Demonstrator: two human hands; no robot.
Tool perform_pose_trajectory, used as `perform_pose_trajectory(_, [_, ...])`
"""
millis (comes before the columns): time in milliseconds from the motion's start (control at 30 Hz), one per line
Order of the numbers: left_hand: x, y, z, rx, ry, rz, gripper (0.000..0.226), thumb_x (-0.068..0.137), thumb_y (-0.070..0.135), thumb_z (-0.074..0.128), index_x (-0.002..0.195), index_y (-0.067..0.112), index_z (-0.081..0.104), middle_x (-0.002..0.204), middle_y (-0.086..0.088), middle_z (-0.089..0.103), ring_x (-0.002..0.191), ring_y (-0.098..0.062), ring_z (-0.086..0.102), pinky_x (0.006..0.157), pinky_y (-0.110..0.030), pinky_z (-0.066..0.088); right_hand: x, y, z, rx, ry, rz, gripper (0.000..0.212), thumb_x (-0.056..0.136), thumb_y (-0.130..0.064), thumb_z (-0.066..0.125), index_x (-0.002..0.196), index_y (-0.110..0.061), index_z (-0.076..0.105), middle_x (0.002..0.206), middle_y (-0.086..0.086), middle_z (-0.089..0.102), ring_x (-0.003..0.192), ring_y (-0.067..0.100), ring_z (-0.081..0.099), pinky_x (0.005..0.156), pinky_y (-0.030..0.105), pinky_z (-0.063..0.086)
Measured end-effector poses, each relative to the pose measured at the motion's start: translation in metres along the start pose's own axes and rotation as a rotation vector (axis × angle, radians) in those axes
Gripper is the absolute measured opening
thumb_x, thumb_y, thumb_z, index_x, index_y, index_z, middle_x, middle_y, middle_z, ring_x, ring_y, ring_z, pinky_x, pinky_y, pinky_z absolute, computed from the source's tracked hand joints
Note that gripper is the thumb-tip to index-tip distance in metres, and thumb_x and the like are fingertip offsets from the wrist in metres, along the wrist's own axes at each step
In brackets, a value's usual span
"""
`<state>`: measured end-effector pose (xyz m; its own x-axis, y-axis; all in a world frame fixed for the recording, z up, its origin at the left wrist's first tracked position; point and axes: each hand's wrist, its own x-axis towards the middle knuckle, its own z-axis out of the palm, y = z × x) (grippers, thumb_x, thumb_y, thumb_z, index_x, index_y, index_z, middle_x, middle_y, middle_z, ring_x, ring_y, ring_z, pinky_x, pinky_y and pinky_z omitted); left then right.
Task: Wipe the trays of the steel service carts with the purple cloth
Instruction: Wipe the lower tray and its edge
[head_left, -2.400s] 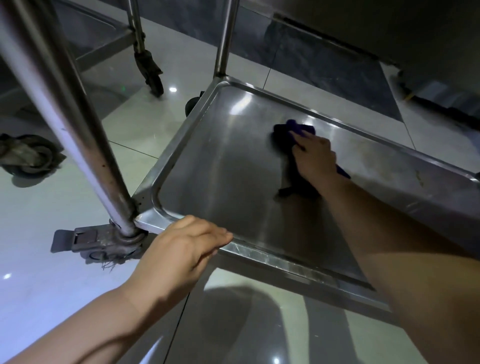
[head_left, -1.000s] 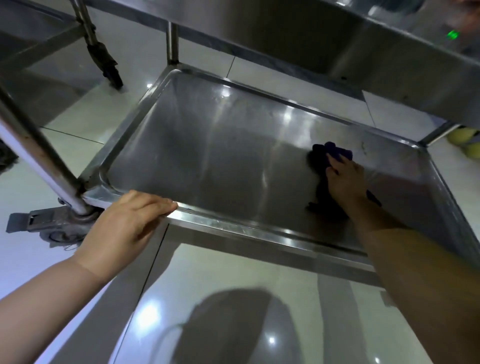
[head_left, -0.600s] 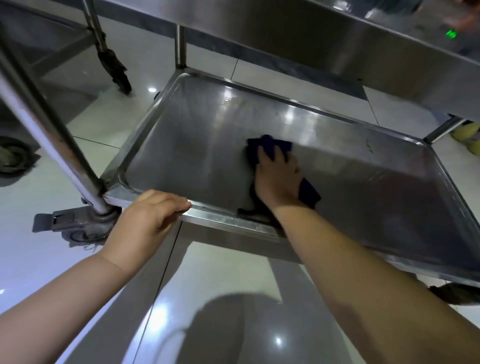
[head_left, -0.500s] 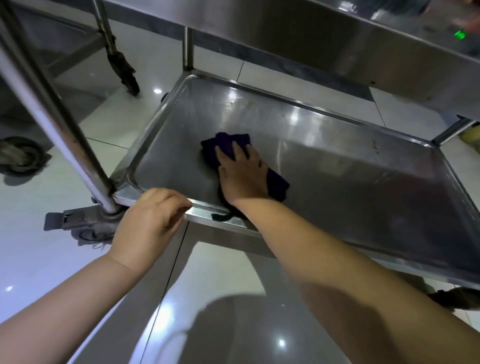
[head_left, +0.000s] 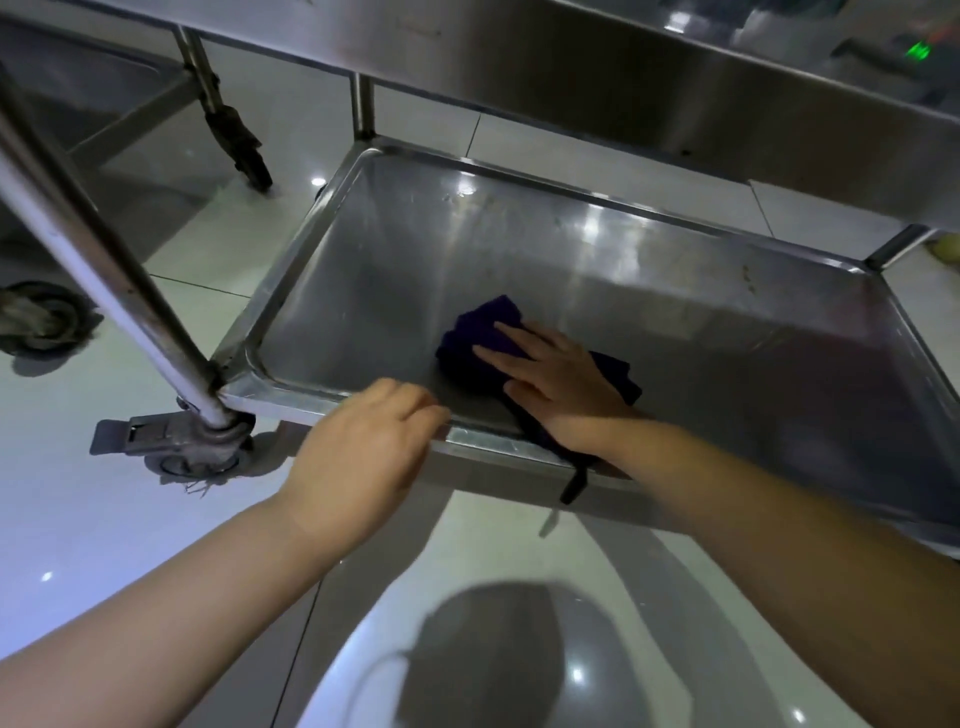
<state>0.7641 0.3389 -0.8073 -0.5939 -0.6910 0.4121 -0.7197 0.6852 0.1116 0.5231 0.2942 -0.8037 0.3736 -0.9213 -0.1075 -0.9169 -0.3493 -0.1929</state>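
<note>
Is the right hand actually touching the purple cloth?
Touching. The head view shows the right hand lying flat with straight fingers on top of the purple cloth, pressing it onto the tray.
</note>
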Motion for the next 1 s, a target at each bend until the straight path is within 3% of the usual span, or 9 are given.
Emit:
perform_pose_trajectory(100, [0.008,0.011,0.014,-0.012,-0.063,0.043,0.029,0.067,0.006,0.073,0.094,0.015,0.071,0.082,-0.002,0.062,0.074,-0.025,0.059,0.056,-0.030,0.047,-0.035,0.055,-0.005,0.012,0.067,0.118,0.046,0.101,-0.037,0.032,0.146,-0.041,0.026,0.159,-0.004,0.021,0.145,0.023,0.015,0.116,0.042,0.017])
perform_pose_trajectory(267, [0.016,0.017,0.024,0.021,-0.048,0.061,0.028,0.064,0.009,0.064,0.090,0.016,0.073,0.075,-0.001,0.061,0.064,-0.024,0.057,0.048,-0.028,0.043,-0.103,0.134,-0.012,0.018,0.128,0.444,0.046,0.104,-0.025,0.036,0.148,-0.031,0.025,0.159,0.001,0.021,0.146,0.025,0.016,0.116,0.037,0.014])
perform_pose_trajectory(433, [0.021,0.024,0.028,0.045,-0.034,0.079,0.027,0.062,0.004,0.061,0.084,0.015,0.072,0.071,-0.002,0.060,0.059,-0.025,0.055,0.045,-0.027,0.042,-0.137,0.142,-0.015,-0.026,-0.059,0.647,0.053,0.104,-0.028,0.031,0.151,-0.033,0.008,0.162,0.002,0.005,0.148,0.024,0.003,0.119,0.037,0.008])
perform_pose_trajectory(500, [0.022,0.028,0.026,0.066,-0.025,0.077,0.026,0.066,0.003,0.054,0.082,0.014,0.072,0.070,-0.002,0.060,0.058,-0.025,0.054,0.044,-0.027,0.040,-0.141,0.123,-0.015,0.004,-0.069,0.629,0.051,0.104,-0.031,0.031,0.149,-0.041,0.008,0.162,0.001,0.002,0.148,0.024,0.001,0.119,0.045,0.010])
perform_pose_trajectory(667, [0.024,0.033,0.018,0.113,-0.041,0.113,0.038,0.068,0.004,0.034,0.077,0.012,0.071,0.067,-0.003,0.059,0.057,-0.025,0.054,0.042,-0.026,0.038,-0.122,0.045,-0.009,0.068,-0.063,0.323,0.050,0.090,-0.051,0.014,0.139,-0.056,0.019,0.161,-0.007,0.008,0.148,0.023,0.002,0.118,0.046,0.011])
perform_pose_trajectory(767, [0.026,0.033,0.012,0.160,-0.081,0.146,0.039,0.067,0.004,0.034,0.075,0.013,0.071,0.066,-0.002,0.057,0.057,-0.024,0.054,0.042,-0.025,0.036,-0.094,0.007,-0.004,0.044,-0.058,0.155,0.044,0.101,-0.038,0.028,0.143,-0.049,0.033,0.161,-0.007,0.012,0.148,0.022,0.002,0.115,0.045,0.011])
perform_pose_trajectory(833, [0.026,0.032,0.008,0.181,-0.110,0.158,0.032,0.070,0.004,0.042,0.076,0.013,0.072,0.066,-0.003,0.057,0.056,-0.025,0.054,0.041,-0.025,0.036,-0.083,-0.004,-0.002,0.056,-0.033,0.109,0.043,0.103,-0.031,0.035,0.143,-0.046,0.036,0.160,-0.009,0.015,0.147,0.021,0.002,0.115,0.044,0.012])
perform_pose_trajectory(900, [0.026,0.030,0.004,0.185,-0.153,0.168,0.021,0.063,-0.002,0.067,0.078,0.012,0.072,0.066,-0.004,0.057,0.056,-0.025,0.054,0.040,-0.027,0.038,-0.086,0.002,-0.004,0.093,-0.026,0.076,0.041,0.103,-0.028,0.037,0.142,-0.042,0.040,0.159,-0.010,0.018,0.147,0.018,0.004,0.116,0.043,0.014])
perform_pose_trajectory(1000, [0.029,0.029,-0.002,0.185,-0.207,0.204,0.039,0.046,-0.007,0.083,0.080,0.010,0.072,0.066,-0.005,0.057,0.054,-0.026,0.054,0.040,-0.027,0.038,-0.111,0.029,-0.007,0.140,0.018,0.088,0.039,0.102,-0.023,0.042,0.139,-0.035,0.048,0.156,-0.011,0.026,0.146,0.016,0.010,0.115,0.038,0.015])
